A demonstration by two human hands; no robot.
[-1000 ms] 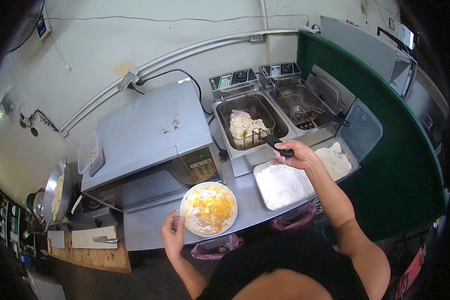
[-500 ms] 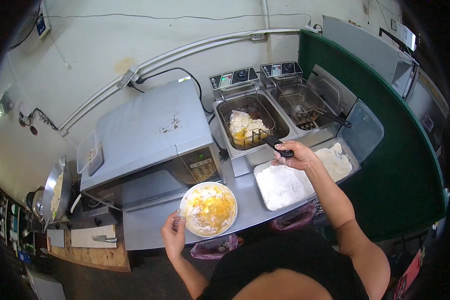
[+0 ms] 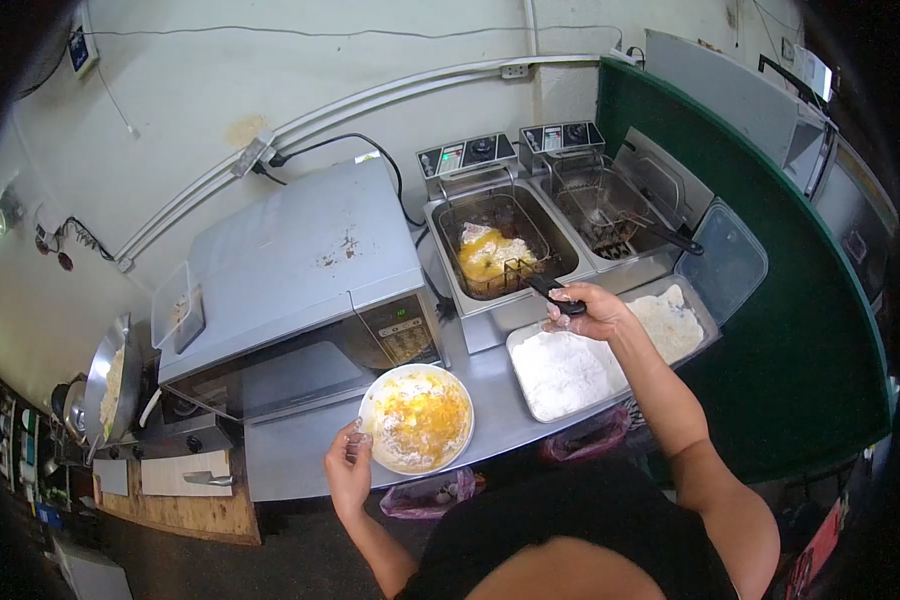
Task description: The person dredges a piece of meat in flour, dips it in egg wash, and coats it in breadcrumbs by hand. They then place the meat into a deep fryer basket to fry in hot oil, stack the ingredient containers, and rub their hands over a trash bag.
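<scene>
My right hand (image 3: pixel 587 312) is closed around the black handle (image 3: pixel 548 290) of a wire fryer basket. The basket (image 3: pixel 500 265) sits in the left fryer well, holding a pale, floury piece of food (image 3: pixel 492 250) with yellow liquid spread over it. At the left rim of a white bowl (image 3: pixel 468 412) is my left hand (image 3: pixel 348 458), its flour-coated fingers curled together. Whether they grip the rim or hold anything small cannot be made out. Yellow liquid streaked with white flour (image 3: pixel 420 415) fills the bowl.
A tray of white flour (image 3: pixel 560 375) lies beside a tray of cream-coloured coating (image 3: pixel 670 325). To the left stands a microwave (image 3: pixel 300 270). The second fryer (image 3: pixel 605 215) has a basket with its handle jutting right. A knife (image 3: pixel 208 479) rests on a board; a wok (image 3: pixel 112 385) stands behind.
Yellow liquid now covers more of the food in the fryer basket, especially its upper part. Both hands and the bowl have hardly moved.
</scene>
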